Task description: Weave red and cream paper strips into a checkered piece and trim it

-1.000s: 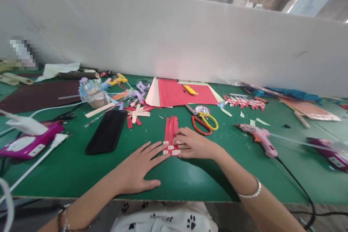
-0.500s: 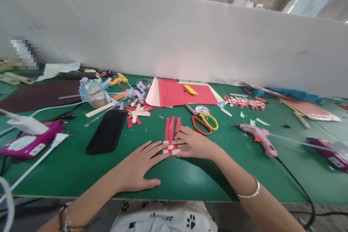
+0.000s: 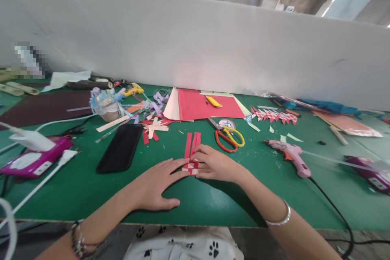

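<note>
A small checkered weave of red and cream paper strips (image 3: 190,167) lies on the table in front of me. Its long red ends point away from me. My left hand (image 3: 157,183) rests flat and open on the table, thumb spread, with its fingertips at the weave's left edge. From the right, my right hand (image 3: 217,164) bends its fingers over the weave and closes on the strips, covering their right side. Its thumb is hard to make out. Scissors (image 3: 233,138) with red and yellow handles lie beyond my right hand, near a roll of tape (image 3: 227,123).
A black phone (image 3: 120,148) lies left of my hands, below loose paper strips (image 3: 155,128). Red paper (image 3: 210,105) carrying a yellow cutter (image 3: 213,101) is at the back. A finished-looking checkered band (image 3: 274,115) and a pink glue gun (image 3: 291,154) with its cord are to the right.
The red strip ends on the right have shifted left and closer together. My right hand's fingers have moved slightly left over the weave; my left hand has barely moved.
</note>
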Demonstrator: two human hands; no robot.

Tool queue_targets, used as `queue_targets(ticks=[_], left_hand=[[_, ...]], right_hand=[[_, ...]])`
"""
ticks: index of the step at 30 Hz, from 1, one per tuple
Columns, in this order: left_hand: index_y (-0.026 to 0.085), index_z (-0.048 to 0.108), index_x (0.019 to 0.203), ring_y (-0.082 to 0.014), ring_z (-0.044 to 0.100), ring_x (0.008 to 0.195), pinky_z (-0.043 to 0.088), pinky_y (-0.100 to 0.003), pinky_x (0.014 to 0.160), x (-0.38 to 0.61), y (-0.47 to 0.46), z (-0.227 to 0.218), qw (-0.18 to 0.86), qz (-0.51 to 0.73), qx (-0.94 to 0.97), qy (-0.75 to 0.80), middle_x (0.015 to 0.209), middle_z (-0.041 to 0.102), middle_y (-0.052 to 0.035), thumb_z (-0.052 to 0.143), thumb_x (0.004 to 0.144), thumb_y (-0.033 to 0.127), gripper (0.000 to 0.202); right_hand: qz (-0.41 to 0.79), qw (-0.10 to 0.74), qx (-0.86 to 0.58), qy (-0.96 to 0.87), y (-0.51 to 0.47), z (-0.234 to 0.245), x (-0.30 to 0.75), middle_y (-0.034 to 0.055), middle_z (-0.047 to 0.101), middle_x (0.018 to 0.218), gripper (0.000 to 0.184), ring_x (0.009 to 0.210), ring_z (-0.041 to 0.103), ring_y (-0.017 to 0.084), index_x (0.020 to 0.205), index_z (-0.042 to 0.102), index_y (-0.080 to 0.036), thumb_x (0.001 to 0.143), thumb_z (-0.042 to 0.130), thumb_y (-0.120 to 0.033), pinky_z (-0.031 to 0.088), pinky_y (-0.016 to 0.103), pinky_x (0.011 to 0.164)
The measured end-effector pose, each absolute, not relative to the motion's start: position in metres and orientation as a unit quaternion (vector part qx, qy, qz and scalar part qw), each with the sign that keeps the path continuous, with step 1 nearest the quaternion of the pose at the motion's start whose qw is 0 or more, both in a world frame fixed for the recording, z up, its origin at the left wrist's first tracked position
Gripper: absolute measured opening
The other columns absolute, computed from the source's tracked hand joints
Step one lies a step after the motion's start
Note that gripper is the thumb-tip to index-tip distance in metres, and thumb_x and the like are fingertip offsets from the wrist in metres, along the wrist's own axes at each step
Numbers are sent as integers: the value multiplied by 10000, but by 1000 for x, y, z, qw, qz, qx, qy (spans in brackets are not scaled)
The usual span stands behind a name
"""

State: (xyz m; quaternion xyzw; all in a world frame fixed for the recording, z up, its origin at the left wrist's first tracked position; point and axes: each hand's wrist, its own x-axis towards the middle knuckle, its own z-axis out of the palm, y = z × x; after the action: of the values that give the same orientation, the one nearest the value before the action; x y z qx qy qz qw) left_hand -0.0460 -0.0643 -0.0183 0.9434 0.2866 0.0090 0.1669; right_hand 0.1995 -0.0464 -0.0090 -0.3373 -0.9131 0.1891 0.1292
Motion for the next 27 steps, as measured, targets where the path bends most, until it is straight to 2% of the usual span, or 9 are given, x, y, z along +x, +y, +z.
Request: queue_targets(ticks=[5,8,12,16,22,27], left_hand=[[308,318,1373,-312,354,1269,278,-493,1046,-46,-62,-18,155,33,951,266,1472,262,-48,596,747,439,697],[279,356,1356,-296,394,1242,333,-452,1019,-46,-62,-18,149,32,951,271,1445,320,-60,561,786,429,624],[234,440,1294,-265,457,1188,404,-382,962,-39,-62,-13,157,33,938,308,1375,416,-87,470,862,423,472],[207,467,1248,-224,526,1093,455,-319,887,-26,-59,-10,161,65,921,349,1304,460,-96,474,875,336,395],[192,602,1037,-217,557,1002,462,-327,852,-21,-50,-11,152,64,929,333,1092,562,-85,475,879,264,215],[193,593,1023,-227,561,994,468,-333,828,-19,-51,-9,179,66,916,354,1155,512,-90,514,857,282,205]], right_hand=[[163,114,-353,-914,-46,-8,201,85,510,1022,232,927,512,183,952,544,-171,780,604,-317,457,314,787],[150,99,-359,-916,-46,-7,200,77,522,992,210,881,515,181,898,553,-168,789,593,-342,458,313,760],[161,96,-356,-916,-48,-8,198,75,529,1006,207,889,526,173,919,564,-168,795,591,-332,457,296,761],[167,112,-345,-917,-48,-9,198,78,530,1044,197,907,530,168,938,564,-170,795,594,-301,453,288,777],[160,96,-342,-921,-47,-6,200,79,537,1013,206,879,531,172,924,570,-163,791,601,-317,458,303,764],[169,99,-344,-919,-47,-8,199,72,531,1008,169,901,526,171,924,568,-176,795,603,-281,457,295,757]])
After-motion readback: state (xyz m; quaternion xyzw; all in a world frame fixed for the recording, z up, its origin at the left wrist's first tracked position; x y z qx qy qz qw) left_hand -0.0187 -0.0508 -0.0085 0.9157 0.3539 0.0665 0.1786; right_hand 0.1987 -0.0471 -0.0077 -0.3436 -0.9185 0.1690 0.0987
